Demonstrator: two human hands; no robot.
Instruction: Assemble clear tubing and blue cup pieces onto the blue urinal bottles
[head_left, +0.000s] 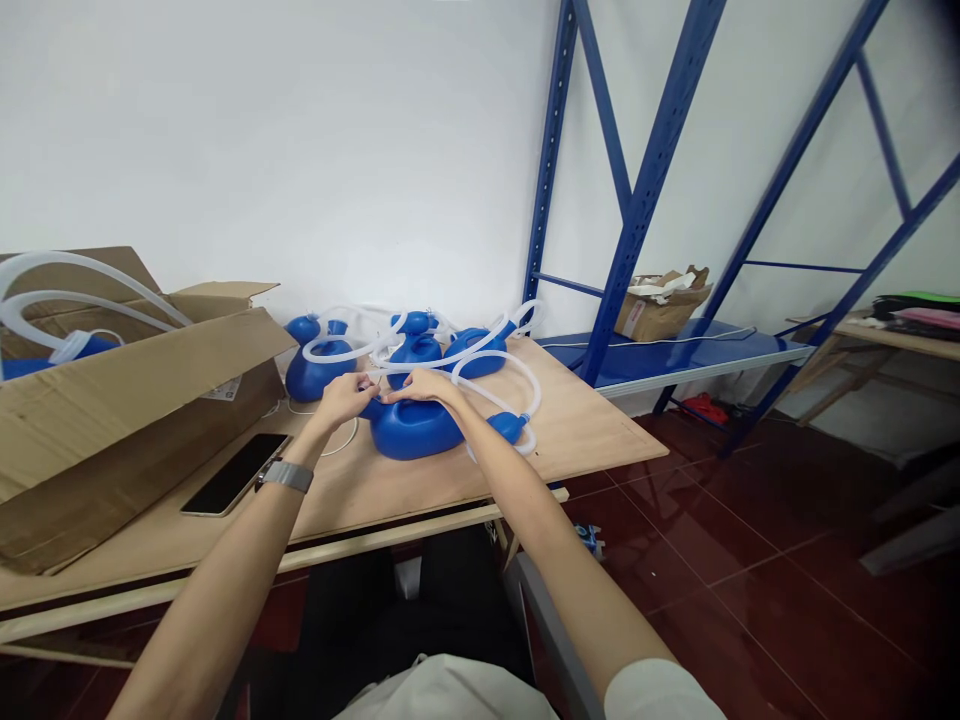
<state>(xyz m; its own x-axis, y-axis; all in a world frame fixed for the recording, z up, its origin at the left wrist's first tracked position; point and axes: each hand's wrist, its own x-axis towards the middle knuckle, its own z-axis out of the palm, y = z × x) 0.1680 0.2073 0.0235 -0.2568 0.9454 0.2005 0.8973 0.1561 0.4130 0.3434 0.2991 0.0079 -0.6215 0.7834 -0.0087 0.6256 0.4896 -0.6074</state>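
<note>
White sleeve (660, 690) lowest in view, both bare forearms reached to front blue container (416, 430) on plywood table (450, 485). Left hand (345, 397), grey watch (286, 476) on wrist, and right hand (424, 385) met over container top, fingertips pressed together, pinching clear tube (535, 398). Tube looped right of container. More blue containers (319, 368) and tangled tubes crowded just behind container. Phone (236, 472) and open cardboard box (112, 410) left of container. Blue rack (637, 200) far right of container.
</note>
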